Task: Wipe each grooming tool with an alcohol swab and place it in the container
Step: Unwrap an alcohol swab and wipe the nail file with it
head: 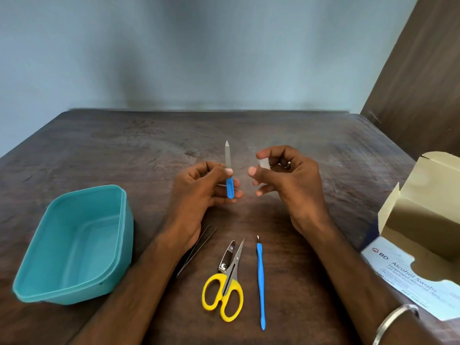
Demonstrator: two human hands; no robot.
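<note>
Scissors (225, 287), clippers (227, 256) & blue pusher (260, 282) lie nearest on table (336, 170), tweezers (199, 247) partly under left wrist. Left hand (199, 192) fingers grip nail file (228, 170) upright by its blue handle. Right hand (286, 180) pinches swab (264, 162), just beside file. Teal container (74, 245) at left, swab box (423, 232) at right.

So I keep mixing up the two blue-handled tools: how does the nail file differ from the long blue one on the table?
The nail file is held upright in the left hand; the cuticle pusher lies flat on the table, untouched. The file has a short blue grip and a long, flat, pointed metal blade; the pusher is nearly all blue handle with a tiny metal tip. The pusher looks longer and thinner. Both are slim and blue-handled.
</note>
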